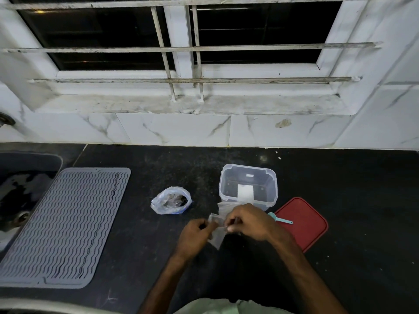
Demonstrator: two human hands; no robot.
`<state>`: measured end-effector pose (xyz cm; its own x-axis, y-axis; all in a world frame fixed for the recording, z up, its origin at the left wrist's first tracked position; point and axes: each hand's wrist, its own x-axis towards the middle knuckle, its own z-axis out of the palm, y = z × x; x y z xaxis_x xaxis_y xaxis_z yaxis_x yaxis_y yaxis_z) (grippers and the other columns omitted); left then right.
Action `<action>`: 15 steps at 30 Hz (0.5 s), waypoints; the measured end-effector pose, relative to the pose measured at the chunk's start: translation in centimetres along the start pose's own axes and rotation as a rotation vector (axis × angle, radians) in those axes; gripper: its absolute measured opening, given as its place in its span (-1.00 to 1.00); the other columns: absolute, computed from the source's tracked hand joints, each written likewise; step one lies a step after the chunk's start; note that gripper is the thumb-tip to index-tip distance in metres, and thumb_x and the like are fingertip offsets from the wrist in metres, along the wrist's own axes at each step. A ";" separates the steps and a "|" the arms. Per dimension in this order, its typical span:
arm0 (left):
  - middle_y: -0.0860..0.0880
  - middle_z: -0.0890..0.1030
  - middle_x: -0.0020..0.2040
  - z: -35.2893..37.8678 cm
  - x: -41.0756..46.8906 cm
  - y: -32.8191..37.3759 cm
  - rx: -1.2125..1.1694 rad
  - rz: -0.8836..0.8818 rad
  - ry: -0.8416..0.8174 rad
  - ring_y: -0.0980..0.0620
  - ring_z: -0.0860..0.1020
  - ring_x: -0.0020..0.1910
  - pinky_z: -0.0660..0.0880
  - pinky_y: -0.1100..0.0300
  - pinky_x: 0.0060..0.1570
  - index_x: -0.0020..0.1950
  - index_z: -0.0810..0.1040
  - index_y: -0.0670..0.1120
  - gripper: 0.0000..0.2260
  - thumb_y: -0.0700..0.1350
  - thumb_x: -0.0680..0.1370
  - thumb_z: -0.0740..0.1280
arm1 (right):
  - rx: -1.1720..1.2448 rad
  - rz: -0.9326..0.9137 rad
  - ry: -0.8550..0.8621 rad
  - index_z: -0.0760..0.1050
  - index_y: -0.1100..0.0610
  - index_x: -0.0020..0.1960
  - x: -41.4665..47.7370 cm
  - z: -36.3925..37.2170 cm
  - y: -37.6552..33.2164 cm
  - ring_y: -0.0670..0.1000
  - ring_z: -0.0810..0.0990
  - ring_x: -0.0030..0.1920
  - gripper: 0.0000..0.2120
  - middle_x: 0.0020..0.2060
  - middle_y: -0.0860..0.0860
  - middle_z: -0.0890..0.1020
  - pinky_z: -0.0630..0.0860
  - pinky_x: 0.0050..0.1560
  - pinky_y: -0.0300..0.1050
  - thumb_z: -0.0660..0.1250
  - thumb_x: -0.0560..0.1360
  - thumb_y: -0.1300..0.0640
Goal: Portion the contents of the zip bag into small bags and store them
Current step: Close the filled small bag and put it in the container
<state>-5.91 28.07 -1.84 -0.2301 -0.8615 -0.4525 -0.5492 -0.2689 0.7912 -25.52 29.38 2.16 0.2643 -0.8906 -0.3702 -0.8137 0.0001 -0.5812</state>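
The left hand and right hand pinch the top edge of a small clear bag, limp and see-through, over the black counter. The crumpled zip bag, open with dark contents, stands left of a clear tub.

You had a single view, from the camera worn on your head. It looked forward and down at the black counter from above, on your side of the clear container, which sat a little right of centre. It stood close. Your forearms came up from the bottom edge, and your left hand and right hand, both pinching a small bag, met just on your side of the container. The wide lens also took in the grey mat well to the container's left and the red lid just to its right. Beyond the container, the barred window filled the upper frame, its lines bowed.
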 end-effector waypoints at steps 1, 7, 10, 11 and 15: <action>0.05 0.58 -0.44 0.5 -0.3 -0.4 -0.011 -0.013 -0.035 0.17 0.49 -0.45 0.44 0.17 -0.26 -0.35 0.56 -0.06 -0.65 0.14 0.53 0.38 | 0.000 0.017 -0.025 0.67 -0.02 0.02 -0.2 0.0 0.6 -0.18 0.59 -0.09 -0.87 -0.10 -0.19 0.64 0.51 -0.03 -0.22 0.45 0.48 0.11; 0.09 0.65 -0.18 2.5 -0.6 -2.1 0.091 -0.002 0.002 0.16 0.61 -0.19 0.57 0.08 -0.08 -0.02 0.47 0.03 -0.58 0.28 0.35 0.48 | -0.138 0.055 0.112 0.65 -0.06 0.07 -0.1 0.2 2.7 -0.12 0.58 0.03 -0.82 0.04 -0.12 0.66 0.35 -0.04 -0.35 0.37 0.53 0.14; 0.19 0.58 0.01 3.0 -0.8 -1.8 0.175 0.014 -0.024 0.17 0.59 -0.02 0.50 0.23 -0.05 0.22 0.35 0.10 -0.43 0.18 0.34 0.54 | -0.187 0.018 0.151 0.63 -0.07 0.14 -0.2 0.2 2.3 -0.05 0.57 0.13 -0.79 0.11 -0.10 0.63 0.44 0.10 -0.24 0.34 0.54 0.11; 0.16 0.58 0.08 3.2 -0.6 -1.9 0.209 0.037 -0.017 0.13 0.58 0.05 0.49 0.22 0.00 0.29 0.33 0.09 -0.36 0.20 0.32 0.53 | -0.212 -0.007 0.162 0.62 -0.06 0.16 -0.3 0.2 1.9 -0.05 0.56 0.15 -0.78 0.13 -0.10 0.62 0.46 0.14 -0.20 0.34 0.54 0.11; 0.09 0.51 0.27 4.3 -0.9 -1.4 0.229 0.116 0.009 0.09 0.52 0.24 0.47 0.10 0.22 0.41 0.36 0.09 -0.29 0.27 0.30 0.40 | -0.275 -0.074 0.171 0.58 -0.09 0.23 -0.3 1.5 1.0 -0.05 0.52 0.24 -0.71 0.21 -0.10 0.59 0.46 0.26 -0.15 0.37 0.52 0.10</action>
<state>-8.40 31.01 -4.29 -0.2956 -0.8853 -0.3591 -0.6874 -0.0640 0.7235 -25.62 30.35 0.64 0.2561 -0.9470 -0.1940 -0.9109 -0.1693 -0.3763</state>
